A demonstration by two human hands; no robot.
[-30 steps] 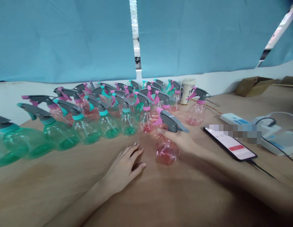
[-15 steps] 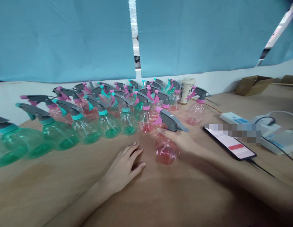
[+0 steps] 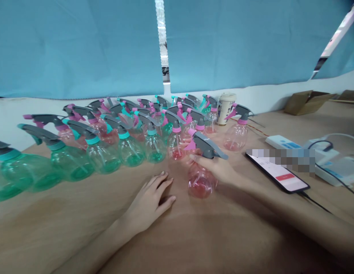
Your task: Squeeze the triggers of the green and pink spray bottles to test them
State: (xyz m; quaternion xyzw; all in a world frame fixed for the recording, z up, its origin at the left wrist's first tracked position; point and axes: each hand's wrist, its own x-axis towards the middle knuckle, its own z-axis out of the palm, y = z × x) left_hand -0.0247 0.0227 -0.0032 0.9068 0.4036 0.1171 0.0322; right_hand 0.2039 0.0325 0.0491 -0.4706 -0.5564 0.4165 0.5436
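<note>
My right hand (image 3: 221, 167) is closed around the neck of a clear pink spray bottle (image 3: 202, 184) with a grey and pink trigger head. The bottle stands upright on the wooden table (image 3: 179, 243), its nozzle pointing left. My left hand (image 3: 146, 201) lies on the tabletop to the left of it, fingers spread and holding nothing. Just beyond the left fingertips, a green spray bottle (image 3: 154, 148) with a turquoise collar stands in the front row. Another pink spray bottle (image 3: 176, 146) is behind my right fingers, partly covered by them.
Several green and pink spray bottles (image 3: 132, 150) crowd the table's left and middle. One pink spray bottle (image 3: 235, 137) stands apart at right, near a paper cup (image 3: 226, 108). A phone (image 3: 279, 177), power strips (image 3: 282, 144), cables and a cardboard box (image 3: 305, 102) occupy the right side.
</note>
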